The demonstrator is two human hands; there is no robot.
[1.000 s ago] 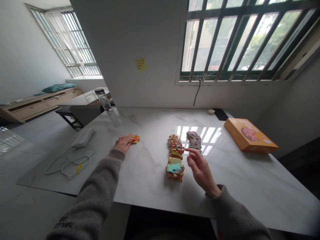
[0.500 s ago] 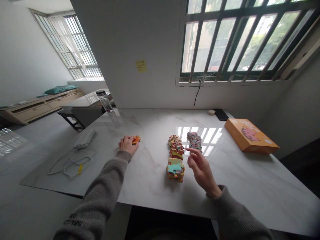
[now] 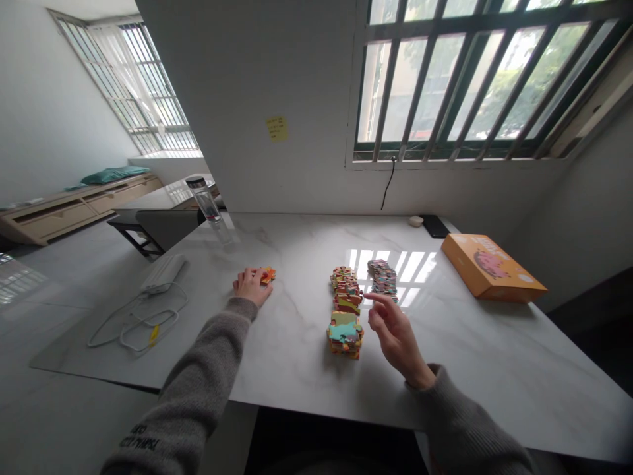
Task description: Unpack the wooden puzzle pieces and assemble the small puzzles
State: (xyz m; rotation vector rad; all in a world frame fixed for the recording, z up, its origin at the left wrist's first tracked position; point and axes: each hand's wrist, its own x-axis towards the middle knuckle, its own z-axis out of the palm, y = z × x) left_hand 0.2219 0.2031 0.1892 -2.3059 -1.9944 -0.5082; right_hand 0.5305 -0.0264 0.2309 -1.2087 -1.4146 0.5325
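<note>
A few orange puzzle pieces (image 3: 268, 274) lie on the pale marbled surface (image 3: 297, 369), at the fingertips of the left grip (image 3: 251, 286). That grip is bent down over them; whether it pinches them or only rests there, I cannot tell. To its right runs a row of puzzle pieces (image 3: 345, 284) set on edge, with a flat pile of pieces (image 3: 345, 333) at its near end. The right grip (image 3: 394, 330) is just right of both, loosely open with bare fingers, the index stretched to the row's edge; contact is unclear. Beyond its fingertips stands a greyish-pink row (image 3: 382, 280). Farther right of that grip sits an orange box (image 3: 492, 267), closed, its contents hidden. Beyond the left grip, to its left, stands a clear bottle (image 3: 204, 198), dark-capped, something reddish low inside. Nearer, left of the same grip, lies a white cable (image 3: 168, 313).
</note>
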